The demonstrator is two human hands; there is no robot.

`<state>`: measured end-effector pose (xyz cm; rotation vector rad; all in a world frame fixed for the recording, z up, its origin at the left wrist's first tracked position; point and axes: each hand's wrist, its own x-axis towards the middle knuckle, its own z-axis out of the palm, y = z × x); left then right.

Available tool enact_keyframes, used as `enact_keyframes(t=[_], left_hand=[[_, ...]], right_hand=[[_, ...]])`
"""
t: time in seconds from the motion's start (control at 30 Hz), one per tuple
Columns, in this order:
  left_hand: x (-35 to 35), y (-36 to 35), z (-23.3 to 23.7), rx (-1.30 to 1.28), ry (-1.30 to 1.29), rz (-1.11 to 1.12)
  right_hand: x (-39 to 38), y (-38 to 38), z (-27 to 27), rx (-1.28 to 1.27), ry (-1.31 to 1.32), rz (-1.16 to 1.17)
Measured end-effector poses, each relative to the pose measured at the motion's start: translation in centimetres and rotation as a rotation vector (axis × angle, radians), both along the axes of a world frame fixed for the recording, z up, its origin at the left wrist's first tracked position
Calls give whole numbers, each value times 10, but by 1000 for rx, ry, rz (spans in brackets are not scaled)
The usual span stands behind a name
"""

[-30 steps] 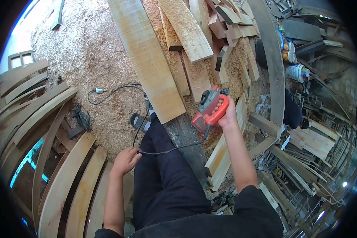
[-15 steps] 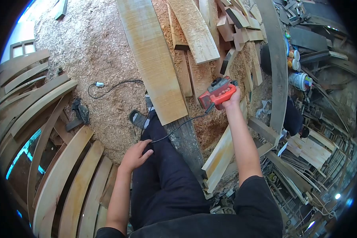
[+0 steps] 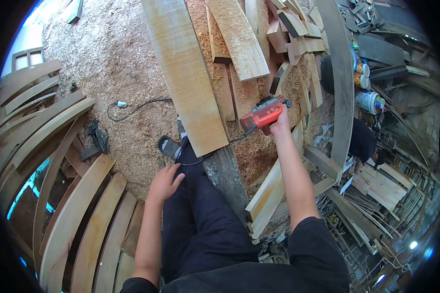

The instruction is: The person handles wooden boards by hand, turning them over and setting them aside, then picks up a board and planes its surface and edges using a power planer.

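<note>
A red electric planer (image 3: 264, 115) is in my right hand (image 3: 280, 123), its handle wrapped by the fingers, to the right of a long, wide board (image 3: 188, 73). The board lies lengthwise on a weathered beam (image 3: 225, 171). From the planer a dark cord (image 3: 239, 138) runs left, partly hidden by the board's near end. My left hand (image 3: 166, 182) is beside my left knee with its fingers apart, close to the cord, holding nothing. Wood shavings cover the ground around the board.
Curved planks (image 3: 78, 215) stand in rows at the left. Cut boards and blocks (image 3: 244, 44) are piled beyond the planer. A long grey beam (image 3: 344, 88) runs down the right, with paint cans (image 3: 369, 101) and a bent-over person (image 3: 363, 141) past it.
The planer and my right hand have shifted slightly left, and the planer has turned a little. The cord now hangs lower, beneath the board's end. My left hand has moved slightly upward.
</note>
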<state>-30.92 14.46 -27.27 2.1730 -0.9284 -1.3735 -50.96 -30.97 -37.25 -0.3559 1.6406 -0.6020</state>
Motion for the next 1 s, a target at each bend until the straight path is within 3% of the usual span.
enact_keyframes(t=[0.1,0.13,0.2,0.23,0.3,0.37,0.43,0.73,1.0], left_hand=[[3,-15,3,-55,-89,58],[2,-21,2,-54,-89,63],[0,-32,0,-146,-107,211],[-2,-38,0,-145,-106,215],[-4,-54,-1,-281,-130,323],[-5,-69,1,-274,-122,324],[-9,-79,3,-264,-121,325],[-25,-88,-10,-325,-195,410],[-28,-87,16,-424,-184,411]], right_hand=[[25,14,52,101,-60,26],[16,18,43,103,-60,31],[-1,31,26,-313,197,217],[-3,46,34,-312,198,221],[11,91,64,-747,463,785],[28,120,93,-754,333,1303],[44,138,108,-790,109,1605],[45,156,101,-1073,278,1727],[37,173,113,-1125,248,1602]])
